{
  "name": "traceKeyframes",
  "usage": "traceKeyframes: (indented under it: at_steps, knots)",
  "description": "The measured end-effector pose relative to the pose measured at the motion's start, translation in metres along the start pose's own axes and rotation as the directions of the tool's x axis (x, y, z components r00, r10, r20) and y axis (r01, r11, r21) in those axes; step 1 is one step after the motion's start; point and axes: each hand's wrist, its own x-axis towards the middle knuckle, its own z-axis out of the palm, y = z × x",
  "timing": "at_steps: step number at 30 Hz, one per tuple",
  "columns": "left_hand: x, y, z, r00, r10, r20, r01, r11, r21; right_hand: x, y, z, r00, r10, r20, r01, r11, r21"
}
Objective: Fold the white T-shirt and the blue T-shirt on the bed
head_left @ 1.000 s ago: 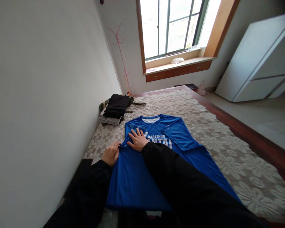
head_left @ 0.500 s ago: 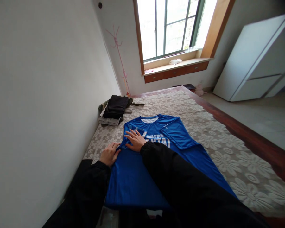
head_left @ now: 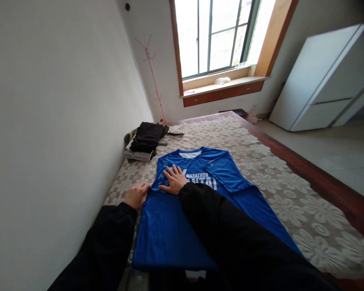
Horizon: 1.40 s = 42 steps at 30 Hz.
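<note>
A blue T-shirt [head_left: 170, 230] with white "MARATHON" lettering lies spread out, collar away from me, on a patterned bedspread [head_left: 291, 194]. Both its sleeves are folded inward over the chest. My right hand [head_left: 174, 179] rests flat on the left part of the chest, fingers spread, pressing the cloth and covering some of the print. At the shirt's left edge, just below the folded sleeve, my left hand [head_left: 136, 195] pinches the fabric between thumb and fingers. The shirt's hem hangs at the near edge of the bed.
A stack of folded dark and grey clothes [head_left: 147, 139] sits beyond my left hand, against the white wall [head_left: 54, 121]. A pink coat stand [head_left: 153, 76] rises in the far corner. The bed's red-brown edge [head_left: 324, 178] runs along the right, with a white fridge [head_left: 318, 81] beyond.
My left hand has moved slightly outward to the left and closed on the shirt's side edge. My right hand stays on the chest, its fingers a little more spread.
</note>
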Motion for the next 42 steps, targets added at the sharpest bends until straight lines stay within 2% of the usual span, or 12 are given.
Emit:
traceKeyframes:
  at_steps: [4, 8, 12, 18, 23, 26, 29, 32, 35, 38, 42]
  knots:
    - [0.007, 0.004, -0.004, 1.0, -0.002, 0.005, 0.002, 1.0, 0.003, 0.0, 0.001, 0.0, 0.999, -0.003, 0.032, 0.003, 1.0, 0.002]
    - [0.009, 0.004, 0.001, 1.0, 0.022, -0.015, -0.022, 0.999, -0.045, 0.0, 0.001, 0.0, 0.999, -0.019, 0.037, 0.019, 1.0, -0.003]
    - [0.008, -0.001, 0.004, 0.999, 0.052, 0.011, -0.051, 0.997, -0.057, 0.001, 0.002, 0.001, 0.998, -0.022, 0.057, 0.022, 1.0, -0.01]
    - [0.011, -0.008, -0.007, 0.982, 0.174, 0.077, -0.174, 0.985, -0.011, 0.002, 0.003, 0.004, 0.998, -0.001, 0.057, 0.001, 1.0, -0.005]
    - [0.018, -0.005, -0.011, 0.984, 0.163, 0.065, -0.162, 0.986, -0.03, 0.003, 0.004, 0.005, 0.998, 0.001, 0.062, -0.001, 1.0, 0.007]
    - [0.035, 0.006, -0.006, 0.994, 0.101, -0.052, -0.107, 0.985, -0.135, 0.003, 0.004, 0.004, 0.998, -0.014, 0.061, 0.014, 1.0, -0.003]
    - [0.067, 0.023, 0.008, 0.991, 0.04, -0.13, -0.069, 0.973, -0.222, 0.003, 0.005, 0.003, 0.998, -0.038, 0.058, 0.039, 0.999, -0.022]
    - [0.104, 0.036, 0.026, 0.993, 0.002, -0.117, -0.028, 0.974, -0.224, 0.004, 0.005, 0.005, 0.998, -0.04, 0.039, 0.042, 0.999, -0.034]
    - [0.132, 0.04, 0.043, 0.994, -0.061, -0.09, 0.042, 0.979, -0.198, 0.006, 0.006, 0.01, 0.999, -0.021, 0.029, 0.022, 0.999, -0.035]
    - [0.142, 0.038, 0.054, 0.991, -0.107, -0.078, 0.093, 0.982, -0.162, 0.007, 0.007, 0.014, 1.0, -0.01, 0.015, 0.01, 1.0, -0.023]
    - [0.14, 0.032, 0.057, 0.993, -0.104, -0.061, 0.097, 0.989, -0.111, 0.006, 0.007, 0.015, 1.0, -0.022, -0.001, 0.022, 1.0, -0.002]
